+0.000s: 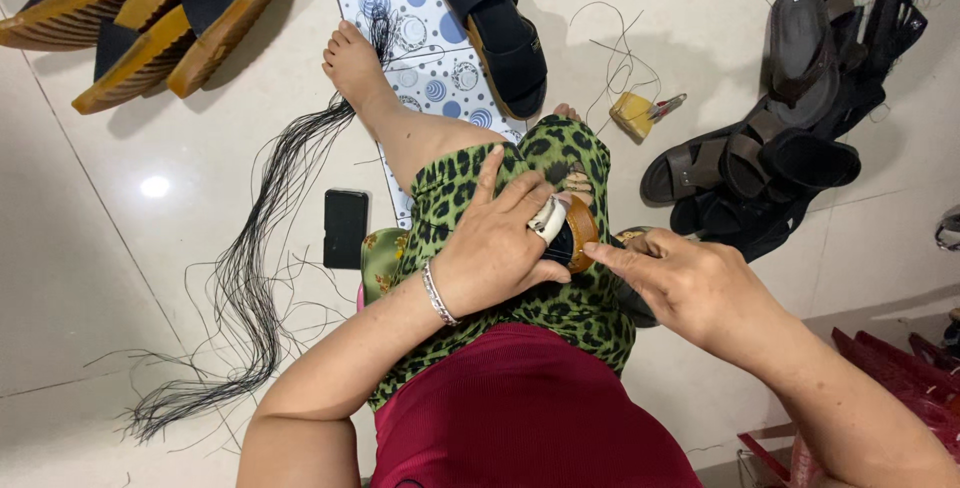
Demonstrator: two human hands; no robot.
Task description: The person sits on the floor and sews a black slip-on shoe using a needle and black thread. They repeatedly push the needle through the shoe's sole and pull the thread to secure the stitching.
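Stack of tan-soled sandals (150, 18) at floor's far left corner, upper straps fitted. Black thread bundle (250, 288) trails across floor (90, 248); phone (346, 228) beside it. Left hand (495, 248) clamps sandal (572, 233) on lap, sole edge up. Right hand (690, 283) pinched narrow at sole rim, seemingly mid-stitch; work looks partly done. Dark sandal pile (790, 138) far right.

Bright, even overhead light; a small glare spot on the glossy pale tiled floor (154, 186) at left, soft shadows, edges slightly stretched.
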